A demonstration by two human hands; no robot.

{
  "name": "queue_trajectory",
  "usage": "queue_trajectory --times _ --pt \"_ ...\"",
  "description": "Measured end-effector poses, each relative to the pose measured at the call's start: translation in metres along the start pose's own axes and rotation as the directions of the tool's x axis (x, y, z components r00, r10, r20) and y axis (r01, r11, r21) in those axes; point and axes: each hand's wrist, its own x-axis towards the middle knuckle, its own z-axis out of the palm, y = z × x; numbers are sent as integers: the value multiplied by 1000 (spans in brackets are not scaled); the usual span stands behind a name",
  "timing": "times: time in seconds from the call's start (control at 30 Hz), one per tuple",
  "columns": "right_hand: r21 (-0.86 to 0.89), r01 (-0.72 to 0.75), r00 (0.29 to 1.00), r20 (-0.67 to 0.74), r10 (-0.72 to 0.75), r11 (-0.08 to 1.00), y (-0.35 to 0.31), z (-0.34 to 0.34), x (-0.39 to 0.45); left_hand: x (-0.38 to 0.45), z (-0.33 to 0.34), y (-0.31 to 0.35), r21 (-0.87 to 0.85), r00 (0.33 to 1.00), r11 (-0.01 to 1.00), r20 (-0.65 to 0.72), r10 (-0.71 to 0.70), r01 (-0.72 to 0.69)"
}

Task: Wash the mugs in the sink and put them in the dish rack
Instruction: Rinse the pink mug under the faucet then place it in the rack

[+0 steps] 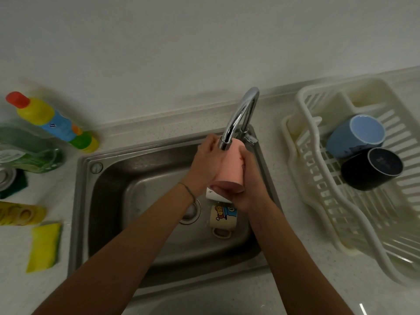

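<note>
A pink mug (229,165) is held under the chrome faucet (238,117), above the steel sink (136,189). My left hand (204,164) grips its left side and my right hand (248,183) grips its right side and base. Below them a cream cartoon mug (223,218) stands in the sink basin, and part of a white mug (212,194) shows just under my hands. In the white dish rack (318,178) on the right lie a light blue mug (354,135) and a black mug (370,168), bottoms toward me.
On the left counter are a yellow bottle with a red cap (50,119), a green soap bottle (29,153), a yellow tube (20,213) and a yellow-green sponge (44,245). The wall runs behind the faucet.
</note>
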Motion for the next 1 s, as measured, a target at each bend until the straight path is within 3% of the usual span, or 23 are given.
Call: queue_trajectory --times 0.1,0.3,0.43,0.53,0.63,0.77,0.93,1.0 --pt "-16 -10 1000 10 10 1000 0 2 -3 4 -3 6 -33 998 999 -59 -26 24" --pt "64 6 1000 30 -8 998 -2 0 -1 -3 7 3 54 994 994 68 90 -93" --pt "51 -21 993 120 15 999 -3 1 -8 8 -5 13 31 999 999 -47 -24 25" --pt "106 -53 994 104 42 993 -4 3 -9 6 1 10 -41 999 998 19 -46 47" --pt "179 -72 995 82 58 981 -4 2 -4 -5 11 -3 -135 994 990 101 42 -29" --pt "145 -91 989 128 73 985 -1 -1 -3 0 5 -2 -59 998 998 59 38 -34" --pt "83 -119 979 175 103 989 1 -1 -8 1 -4 7 -199 995 976 65 -77 89" --pt "-57 -41 990 129 48 998 -1 -2 -8 0 -7 8 -218 994 970 61 -93 104"
